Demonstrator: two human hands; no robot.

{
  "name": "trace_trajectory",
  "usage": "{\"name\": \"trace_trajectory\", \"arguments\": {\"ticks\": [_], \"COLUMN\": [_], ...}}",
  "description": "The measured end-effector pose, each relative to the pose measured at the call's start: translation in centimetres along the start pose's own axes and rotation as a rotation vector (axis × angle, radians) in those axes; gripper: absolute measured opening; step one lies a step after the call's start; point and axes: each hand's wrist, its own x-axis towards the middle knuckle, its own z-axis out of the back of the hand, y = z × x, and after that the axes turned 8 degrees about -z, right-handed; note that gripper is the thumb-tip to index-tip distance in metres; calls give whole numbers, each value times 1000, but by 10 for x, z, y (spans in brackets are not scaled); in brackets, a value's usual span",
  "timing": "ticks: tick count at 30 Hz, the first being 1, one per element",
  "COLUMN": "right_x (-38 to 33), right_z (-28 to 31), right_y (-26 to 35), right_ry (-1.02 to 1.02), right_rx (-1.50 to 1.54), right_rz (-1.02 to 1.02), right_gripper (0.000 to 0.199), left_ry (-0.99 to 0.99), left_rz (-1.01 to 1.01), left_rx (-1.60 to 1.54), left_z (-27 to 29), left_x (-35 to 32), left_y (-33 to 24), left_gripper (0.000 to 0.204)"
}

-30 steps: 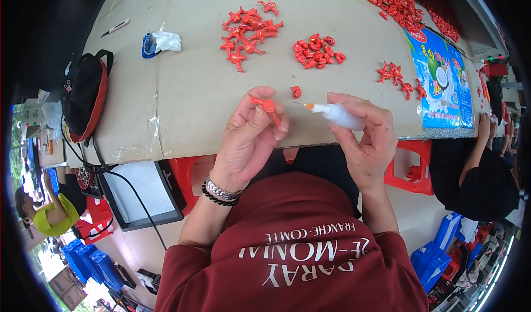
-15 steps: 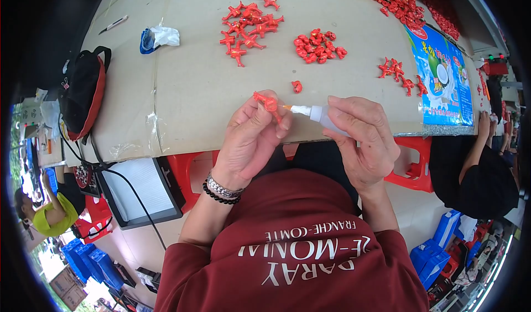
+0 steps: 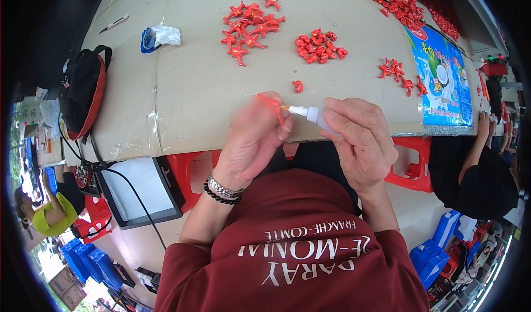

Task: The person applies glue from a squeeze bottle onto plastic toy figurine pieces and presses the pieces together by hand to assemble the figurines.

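Note:
My left hand (image 3: 251,140) pinches a small red plastic figure (image 3: 271,103) at the near edge of the cardboard-covered table (image 3: 188,80). My right hand (image 3: 362,140) grips a small white glue bottle (image 3: 312,114). The bottle's orange nozzle tip touches the red figure. Both hands are close together over the table's front edge. One loose red piece (image 3: 298,86) lies just beyond them.
Piles of red figures (image 3: 249,27) and red rounded pieces (image 3: 319,45) lie farther back, with a small group (image 3: 395,71) to the right. A blue printed sheet (image 3: 442,80) lies right. A black and red bag (image 3: 83,91) sits left. Another person (image 3: 475,174) sits at right.
The glue bottle's tip has come in from the right to meet the red figure. My left hand has turned the figure slightly.

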Motion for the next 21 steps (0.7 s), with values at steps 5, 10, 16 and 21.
{"name": "trace_trajectory", "arguments": {"ticks": [5, 10, 16, 21], "right_x": [1, 0, 0, 0], "right_z": [-1, -2, -1, 0], "right_y": [0, -1, -2, -2], "right_ry": [4, 1, -6, -11], "right_rx": [-5, -13, -37, -39], "right_rz": [7, 8, 13, 15], "right_gripper": [36, 34, 33, 33], "left_ry": [5, 10, -3, 39], "left_rz": [-5, -2, -15, -48], "left_rx": [0, -2, 15, 77], "left_z": [0, 0, -4, -3], "left_x": [-1, 0, 0, 1], "left_y": [0, 1, 0, -1], "left_gripper": [17, 17, 15, 14]}}
